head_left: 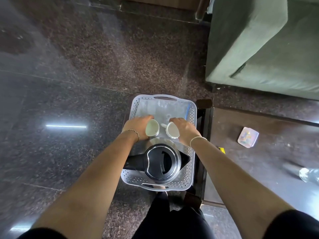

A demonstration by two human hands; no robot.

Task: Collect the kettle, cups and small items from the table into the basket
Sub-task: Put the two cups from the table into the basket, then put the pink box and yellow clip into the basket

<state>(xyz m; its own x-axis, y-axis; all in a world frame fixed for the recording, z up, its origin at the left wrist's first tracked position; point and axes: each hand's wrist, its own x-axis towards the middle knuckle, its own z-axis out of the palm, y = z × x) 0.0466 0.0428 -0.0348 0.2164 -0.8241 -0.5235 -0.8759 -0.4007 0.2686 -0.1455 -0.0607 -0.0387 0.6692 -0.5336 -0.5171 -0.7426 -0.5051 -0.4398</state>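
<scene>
A pale perforated plastic basket (pixel 191 116) stands on a dark low stool below me. A black and steel electric kettle (pixel 160 163) sits in its near half, lid up. My left hand (pixel 136 126) grips a white cup (pixel 151 127) inside the basket's middle. My right hand (pixel 184 130) grips a second white cup (pixel 172 130), its handle pointing left. Both cups are tilted with their mouths toward me. A clear plastic bag (pixel 155 107) lies in the basket's far half.
A dark table (pixel 259 161) lies to the right with a small clear packet (pixel 248 137), a yellow bit (pixel 222 150) and a clear crumpled wrapper (pixel 309 175). A green sofa (pixel 262 45) stands at the far right. Polished stone floor (pixel 69 83) spreads to the left.
</scene>
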